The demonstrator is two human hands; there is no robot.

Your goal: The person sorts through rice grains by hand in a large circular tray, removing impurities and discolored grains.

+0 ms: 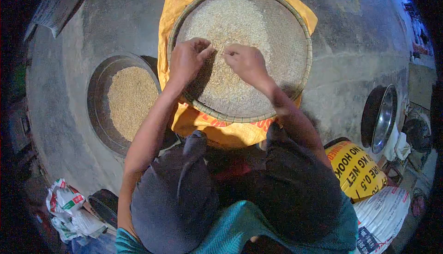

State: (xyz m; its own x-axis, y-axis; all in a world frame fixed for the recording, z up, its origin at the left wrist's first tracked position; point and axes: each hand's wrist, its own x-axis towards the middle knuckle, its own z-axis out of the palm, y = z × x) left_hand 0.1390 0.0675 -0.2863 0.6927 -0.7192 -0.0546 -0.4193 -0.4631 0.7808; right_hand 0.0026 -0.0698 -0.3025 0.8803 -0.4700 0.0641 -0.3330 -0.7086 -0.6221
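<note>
A round woven winnowing tray with a bamboo rim carries a spread of pale grain, with a more golden patch near its middle. Over the tray's left half is my left hand, its thumb and fingers pinched together. My right hand hovers a short way to the right, also with pinched fingertips. Whatever the fingertips hold, if anything, is too small to make out. Beneath the tray lies an orange woven sack with red print, its edges showing around the rim.
To the left stands a dark round basin with golden-brown grain. A shiny metal bowl leans at the right. Beside my right knee is a yellow printed sack, above a white sack. Plastic bags lie at lower left.
</note>
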